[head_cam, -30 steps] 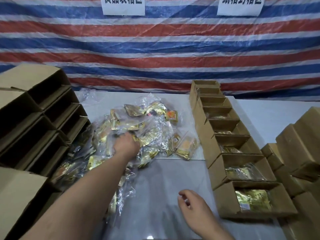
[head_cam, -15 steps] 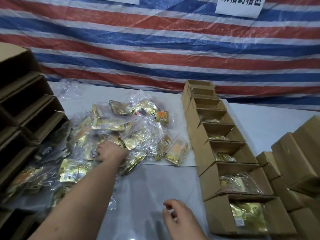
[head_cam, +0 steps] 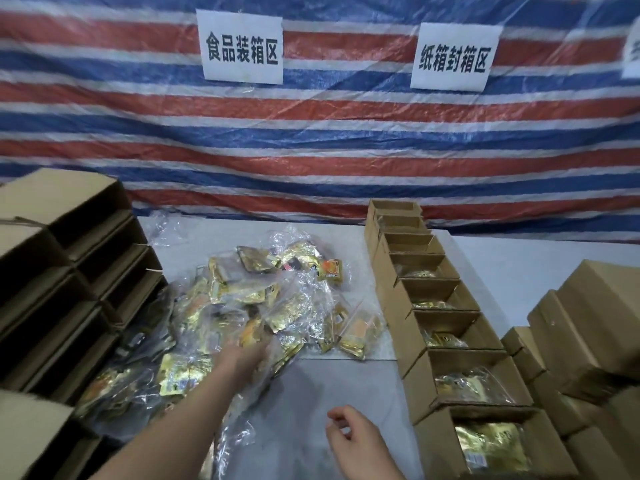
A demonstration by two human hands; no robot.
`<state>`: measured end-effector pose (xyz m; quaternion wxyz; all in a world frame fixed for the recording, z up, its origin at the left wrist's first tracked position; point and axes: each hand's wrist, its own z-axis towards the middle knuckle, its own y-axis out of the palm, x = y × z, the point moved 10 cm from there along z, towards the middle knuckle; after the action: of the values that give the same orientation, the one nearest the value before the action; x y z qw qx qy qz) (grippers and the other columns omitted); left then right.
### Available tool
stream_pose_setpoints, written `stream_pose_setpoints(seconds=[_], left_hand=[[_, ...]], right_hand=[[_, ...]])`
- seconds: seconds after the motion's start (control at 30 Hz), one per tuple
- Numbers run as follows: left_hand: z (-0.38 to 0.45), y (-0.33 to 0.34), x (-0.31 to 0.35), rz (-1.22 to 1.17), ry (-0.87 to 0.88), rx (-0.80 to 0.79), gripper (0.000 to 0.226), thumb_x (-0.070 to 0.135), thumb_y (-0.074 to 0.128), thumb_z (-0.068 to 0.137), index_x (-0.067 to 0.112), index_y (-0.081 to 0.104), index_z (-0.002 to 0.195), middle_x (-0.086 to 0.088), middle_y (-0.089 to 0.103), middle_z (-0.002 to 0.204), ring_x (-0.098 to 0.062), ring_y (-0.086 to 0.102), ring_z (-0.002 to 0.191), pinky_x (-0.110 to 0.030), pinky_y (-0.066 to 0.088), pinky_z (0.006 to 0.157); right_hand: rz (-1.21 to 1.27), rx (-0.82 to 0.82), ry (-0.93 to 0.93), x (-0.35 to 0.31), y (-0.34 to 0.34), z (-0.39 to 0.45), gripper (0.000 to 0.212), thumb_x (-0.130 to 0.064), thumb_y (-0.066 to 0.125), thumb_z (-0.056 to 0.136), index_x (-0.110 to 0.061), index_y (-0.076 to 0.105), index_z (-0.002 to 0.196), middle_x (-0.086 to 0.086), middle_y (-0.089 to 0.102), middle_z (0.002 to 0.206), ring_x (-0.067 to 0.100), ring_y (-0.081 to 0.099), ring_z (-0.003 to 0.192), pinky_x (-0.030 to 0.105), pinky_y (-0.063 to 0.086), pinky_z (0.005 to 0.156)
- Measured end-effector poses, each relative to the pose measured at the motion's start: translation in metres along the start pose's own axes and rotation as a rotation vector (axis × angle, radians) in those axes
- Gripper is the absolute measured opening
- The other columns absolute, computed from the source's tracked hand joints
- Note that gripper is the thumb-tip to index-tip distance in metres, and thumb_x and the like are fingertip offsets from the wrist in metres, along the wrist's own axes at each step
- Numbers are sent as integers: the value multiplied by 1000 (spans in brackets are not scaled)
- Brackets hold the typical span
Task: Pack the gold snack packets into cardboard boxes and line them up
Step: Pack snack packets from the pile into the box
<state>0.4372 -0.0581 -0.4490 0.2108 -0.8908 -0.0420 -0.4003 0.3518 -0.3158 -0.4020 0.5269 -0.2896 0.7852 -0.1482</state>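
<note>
**Reaching into the packet pile**

Head view: my left hand [head_cam: 244,355] is buried in the gold packets [head_cam: 263,306] heaped mid-desk; I cannot tell its grip. My right hand [head_cam: 356,441] hovers loosely curled, empty. Packets look light, crinkly, slippery; pinch an edge. Boxes [head_cam: 450,341] line up right.

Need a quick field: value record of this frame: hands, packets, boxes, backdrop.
left hand: reaching into the packet pile, fingers hidden among the bags, grip not readable
right hand: over the bare table, fingers loosely curled, holding nothing
packet pile: loose gold packets in clear bags, centre-left of table
box row: open boxes in a line right of the pile, nearer ones show gold packets
empty boxes: stacked on their sides at left
closed boxes: stacked at far right
backdrop: striped tarp, two paper signs
</note>
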Motion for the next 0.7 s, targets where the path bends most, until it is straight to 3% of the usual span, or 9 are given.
stream_pose_setpoints(seconds=[0.07, 0.17, 0.23, 0.3, 0.37, 0.43, 0.5, 0.6, 0.7], left_hand=[[-29, -1, 0, -100, -14, -73, 62, 42, 78, 78, -5, 60, 114, -16, 65, 90, -29, 65, 79, -39, 58, 76], [-79, 0, 16, -120, 92, -189, 54, 37, 83, 73, -6, 66, 102, -12, 63, 72, -22, 59, 59, -27, 48, 50], [-121, 1, 39, -162, 191, -269, 46, 35, 81, 75, 1, 67, 102, -15, 68, 77, -24, 60, 69, -32, 49, 61], [-165, 1, 70, -196, 311, -324, 41, 36, 78, 80, 12, 66, 110, -14, 74, 92, -31, 67, 83, -43, 53, 74], [-207, -1, 100, -219, 429, -373, 40, 47, 75, 81, 22, 65, 111, -7, 75, 95, -30, 72, 89, -48, 55, 84], [-243, -7, 123, -262, 511, -408, 28, 43, 72, 85, 31, 65, 110, -4, 75, 94, -27, 73, 88, -52, 55, 89], [-271, -9, 139, -251, 599, -437, 16, 34, 67, 90, 44, 66, 103, 0, 75, 93, -25, 72, 88, -43, 57, 82], [-301, -7, 154, -182, 701, -459, 24, 33, 61, 93, 51, 62, 109, 9, 74, 95, -17, 72, 88, -23, 55, 65], [-328, -7, 164, -96, 835, -435, 29, 38, 59, 94, 62, 47, 107, 52, 55, 96, 25, 55, 95, 0, 44, 70]], right_hand=[[75, 8, 44, -6, 0, -2, 1, -24, 56, 97, -24, 57, 96, -5, 61, 95, 14, 65, 88, 16, 45, 81], [268, 27, 119, -17, -6, -5, 13, -33, 57, 97, -23, 61, 90, 0, 67, 93, 17, 67, 92, 28, 49, 82], [450, 20, 171, -30, -12, -7, 24, -43, 59, 95, -19, 63, 90, 1, 67, 92, 17, 64, 87, 34, 49, 79], [646, -11, 191, -48, -20, -12, 32, -53, 59, 92, -22, 63, 97, 1, 66, 104, 16, 61, 96, 34, 46, 81], [798, -89, 137, -76, -29, -22, 46, -65, 55, 87, -28, 64, 113, 3, 67, 118, 17, 59, 106, 35, 44, 83], [926, -193, 9, -111, -40, -33, 62, -71, 51, 82, -27, 69, 122, 8, 69, 122, 23, 63, 110, 42, 46, 92], [1026, -269, -137, -144, -56, -46, 68, -70, 46, 85, -20, 70, 124, 17, 66, 127, 33, 62, 118, 50, 45, 105], [1139, -271, -217, -177, -76, -67, 69, -66, 51, 84, -11, 69, 122, 24, 65, 124, 37, 64, 114, 46, 56, 89], [1113, -65, -302, -186, -96, -77, 71, -60, 65, 76, -17, 57, 132, 13, 70, 120, 30, 68, 110, 45, 56, 90]])
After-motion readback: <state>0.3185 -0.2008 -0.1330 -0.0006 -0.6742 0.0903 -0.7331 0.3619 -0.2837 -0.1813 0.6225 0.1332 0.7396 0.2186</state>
